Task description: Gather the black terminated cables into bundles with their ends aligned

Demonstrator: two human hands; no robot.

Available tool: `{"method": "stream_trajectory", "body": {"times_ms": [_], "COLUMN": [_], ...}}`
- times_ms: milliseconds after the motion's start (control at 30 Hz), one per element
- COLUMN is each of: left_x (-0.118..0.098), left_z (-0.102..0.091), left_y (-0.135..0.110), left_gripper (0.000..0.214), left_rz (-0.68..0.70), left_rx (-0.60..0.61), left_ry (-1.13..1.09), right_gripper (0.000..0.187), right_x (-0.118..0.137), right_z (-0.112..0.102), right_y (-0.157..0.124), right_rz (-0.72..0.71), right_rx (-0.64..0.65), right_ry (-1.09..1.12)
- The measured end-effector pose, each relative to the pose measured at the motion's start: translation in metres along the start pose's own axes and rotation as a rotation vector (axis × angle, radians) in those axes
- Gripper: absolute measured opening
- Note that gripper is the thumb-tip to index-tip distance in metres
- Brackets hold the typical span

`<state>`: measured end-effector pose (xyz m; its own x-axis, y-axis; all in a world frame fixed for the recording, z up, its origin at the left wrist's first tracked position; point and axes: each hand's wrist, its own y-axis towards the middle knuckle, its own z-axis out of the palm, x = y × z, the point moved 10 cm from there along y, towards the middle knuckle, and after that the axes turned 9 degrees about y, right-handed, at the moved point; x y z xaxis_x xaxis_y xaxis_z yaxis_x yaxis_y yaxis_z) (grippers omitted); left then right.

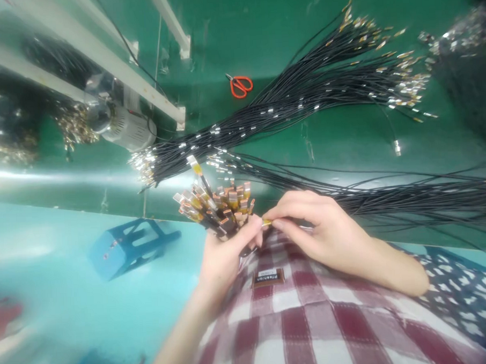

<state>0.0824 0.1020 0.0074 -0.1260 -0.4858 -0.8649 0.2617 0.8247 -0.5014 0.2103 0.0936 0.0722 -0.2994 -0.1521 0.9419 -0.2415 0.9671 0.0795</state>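
My left hand point(226, 258) is closed around a bundle of black cables point(215, 207) whose flat ends, with amber tape and metal tips, fan upward. One cable end point(196, 167) sticks up above the others. Thumb and forefinger of my right hand point(313, 222) pinch a single yellow-taped cable end point(266, 223) beside my left thumb. Both hands are close to my checked apron, at the table's near edge. The lower part of the bundle is hidden by my left hand.
Long bundles of black cables point(280, 105) lie across the green table point(236, 32). Red-handled scissors point(241, 86) lie behind them. A grey motor point(130, 128) and white metal legs point(142, 82) stand at left. A blue stool point(127, 246) is on the floor.
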Motion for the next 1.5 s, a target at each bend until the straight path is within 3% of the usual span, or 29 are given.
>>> {"method": "stream_trajectory", "body": {"times_ms": [233, 567, 833, 1100, 1267, 1400, 1500], "left_x": [0.000, -0.004, -0.006, -0.001, -0.002, -0.005, -0.002], "left_z": [-0.002, 0.006, 0.008, 0.010, 0.009, -0.001, 0.002], "left_y": [-0.006, -0.009, -0.009, -0.007, -0.006, -0.005, -0.004], "left_gripper": [0.025, 0.028, 0.029, 0.029, 0.029, 0.030, 0.030], "left_rz": [0.011, 0.020, 0.041, 0.064, 0.050, 0.066, 0.043], "left_rx": [-0.081, -0.069, -0.071, -0.048, -0.048, -0.129, -0.092], "left_ry": [0.041, 0.122, 0.103, 0.043, 0.057, 0.021, 0.045], "right_gripper": [0.011, 0.014, 0.019, 0.013, 0.010, 0.010, 0.010], "right_x": [0.020, 0.036, 0.024, 0.022, 0.026, 0.023, 0.020], "right_z": [-0.011, 0.002, 0.014, 0.015, 0.010, 0.000, -0.008], "right_y": [-0.005, -0.004, -0.003, -0.017, -0.030, -0.035, -0.033], "right_rz": [-0.145, -0.234, -0.234, -0.483, -0.587, -0.517, -0.438], "right_rx": [-0.135, -0.017, 0.029, -0.125, -0.140, -0.169, -0.239], "right_ry": [-0.350, -0.685, -0.662, -0.618, -0.593, -0.552, -0.532]}}
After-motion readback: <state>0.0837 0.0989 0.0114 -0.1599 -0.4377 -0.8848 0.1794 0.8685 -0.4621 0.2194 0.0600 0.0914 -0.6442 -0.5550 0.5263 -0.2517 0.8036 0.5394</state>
